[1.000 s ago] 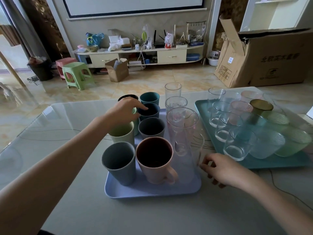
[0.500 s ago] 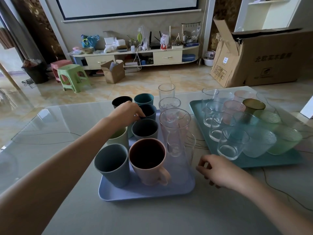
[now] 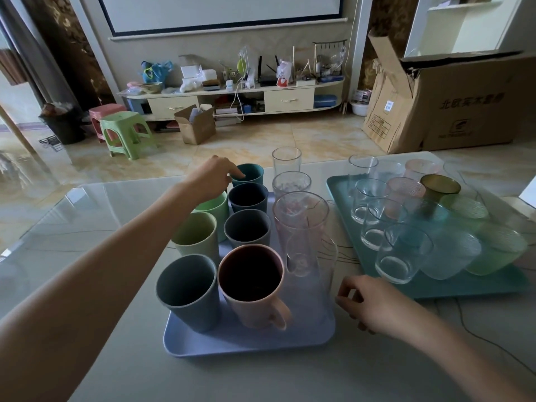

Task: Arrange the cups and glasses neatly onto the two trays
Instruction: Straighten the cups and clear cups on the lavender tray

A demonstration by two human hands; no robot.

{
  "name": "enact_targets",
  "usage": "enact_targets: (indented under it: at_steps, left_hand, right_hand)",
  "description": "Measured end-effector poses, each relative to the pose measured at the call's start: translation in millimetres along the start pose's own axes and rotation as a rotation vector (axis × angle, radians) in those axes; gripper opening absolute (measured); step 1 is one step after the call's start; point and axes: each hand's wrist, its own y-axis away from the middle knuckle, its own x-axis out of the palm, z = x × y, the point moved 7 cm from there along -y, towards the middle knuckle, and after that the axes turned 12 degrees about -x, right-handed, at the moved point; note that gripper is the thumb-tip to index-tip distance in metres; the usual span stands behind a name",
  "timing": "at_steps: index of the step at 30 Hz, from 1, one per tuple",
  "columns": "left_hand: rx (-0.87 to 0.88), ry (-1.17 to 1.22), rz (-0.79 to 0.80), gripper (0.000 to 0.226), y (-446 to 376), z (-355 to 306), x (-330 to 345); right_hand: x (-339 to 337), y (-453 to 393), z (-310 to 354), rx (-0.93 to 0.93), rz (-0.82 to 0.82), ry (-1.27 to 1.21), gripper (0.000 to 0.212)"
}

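A lavender tray holds a pink mug, a grey-blue cup, a pale green cup, a grey cup and a navy cup, with tall clear glasses along its right side. My left hand reaches over the far cups, and its index finger touches the rim of a teal cup. Whatever is under its palm is hidden. My right hand rests on the table at the tray's front right corner, fingers loosely curled and holding nothing. A teal tray on the right carries several clear and tinted glasses.
One clear glass stands past the lavender tray near the table's far edge. A thin cable lies on the table by my right forearm. Beyond the table are a large cardboard box and a green stool.
My left hand has moved away from me, from the navy cup to the far teal cup, and now covers the black cup seen earlier. My right hand has stayed at the tray's corner.
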Motion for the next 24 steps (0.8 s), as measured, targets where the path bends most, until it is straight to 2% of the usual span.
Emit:
enact_targets:
  at_steps: [3, 7, 12, 24]
  left_hand:
    - [-0.069, 0.134, 0.002, 0.024, -18.1, -2.1, 10.0]
    - [-0.094, 0.073, 0.075, 0.024, -32.1, -6.9, 29.9]
    - [-0.215, 0.146, 0.104, 0.027, -44.2, -8.9, 44.6]
    - [-0.194, 0.206, 0.133, 0.021, -51.7, -17.2, 51.4]
  right_hand:
    - [4.1, -0.6, -1.2, -0.020, 0.013, 0.026, 0.027]
    - [7.6, -0.8, -3.7, -0.003, 0.035, 0.035, 0.028]
    - [7.9, -0.8, -1.0, -0.023, 0.038, 0.058, 0.014]
    - [7.9, -2.4, -2.3, -0.021, 0.024, 0.075, 0.012]
